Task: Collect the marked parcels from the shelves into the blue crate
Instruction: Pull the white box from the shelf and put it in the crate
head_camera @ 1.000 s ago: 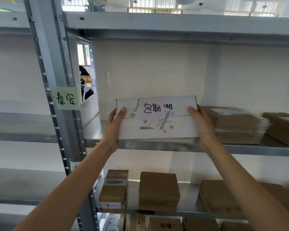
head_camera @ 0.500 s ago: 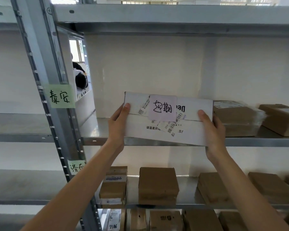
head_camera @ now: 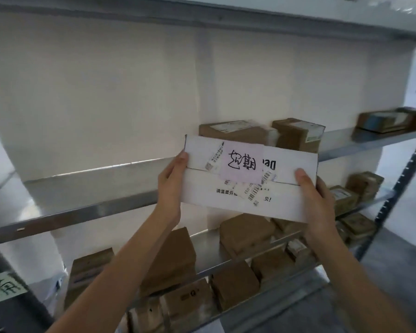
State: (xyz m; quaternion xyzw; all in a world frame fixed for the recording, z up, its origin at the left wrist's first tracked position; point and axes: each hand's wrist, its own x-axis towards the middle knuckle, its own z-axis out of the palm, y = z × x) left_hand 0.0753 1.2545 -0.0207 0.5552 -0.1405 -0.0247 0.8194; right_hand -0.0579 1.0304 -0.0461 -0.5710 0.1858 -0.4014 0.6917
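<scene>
— Where's the white parcel (head_camera: pixel 250 179)?
— In the air, in front of the middle shelf (head_camera: pixel 87 207), tilted, pink handwritten note (head_camera: pixel 241 162) facing the camera.
— Who has it?
— Both hands. The left hand (head_camera: pixel 171 186) grips its left end, thumb on the front; the right hand (head_camera: pixel 315 198) grips the right end, fingers wrapped behind.
— Behind it?
— Brown boxes (head_camera: pixel 298 135) toward the shelf's right end, more brown boxes below.

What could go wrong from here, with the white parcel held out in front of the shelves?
1. The left hand and right hand grip only the ends of the long white parcel; it could tilt or slip.
2. The pink note and loose barcode labels might peel off.
3. No blue crate is in view, so the carry is unguided.
</scene>
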